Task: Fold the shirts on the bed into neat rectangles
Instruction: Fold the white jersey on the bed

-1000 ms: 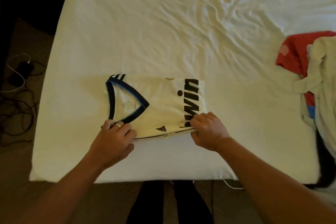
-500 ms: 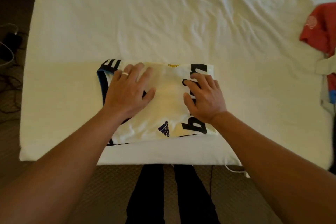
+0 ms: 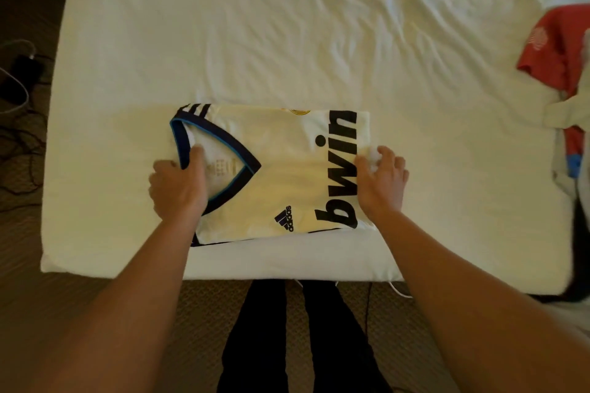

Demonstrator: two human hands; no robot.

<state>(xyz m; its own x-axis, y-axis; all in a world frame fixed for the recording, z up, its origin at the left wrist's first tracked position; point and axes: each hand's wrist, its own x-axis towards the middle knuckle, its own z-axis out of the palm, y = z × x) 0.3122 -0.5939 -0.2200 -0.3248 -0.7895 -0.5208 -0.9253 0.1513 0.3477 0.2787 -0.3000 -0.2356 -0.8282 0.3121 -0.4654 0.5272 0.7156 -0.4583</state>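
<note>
white shirt (image 3: 281, 175) | "bwin" black lettering | "adidas" logo

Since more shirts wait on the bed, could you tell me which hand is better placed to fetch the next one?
Probably the right hand: it grips the folded shirt's right edge, nearer the unfolded pile. The left hand holds the collar on the far side.

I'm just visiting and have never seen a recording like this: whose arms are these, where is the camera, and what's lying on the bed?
No machine here: a person wears a camera on the head, looking down at their own arms. On the white bed lies a folded white jersey. The left hand grips its collar end, thumb tucked inside the dark neckline. The right hand pinches the opposite edge beside the black lettering. At the right edge a heap of unfolded clothes, red and white, waits.
</note>
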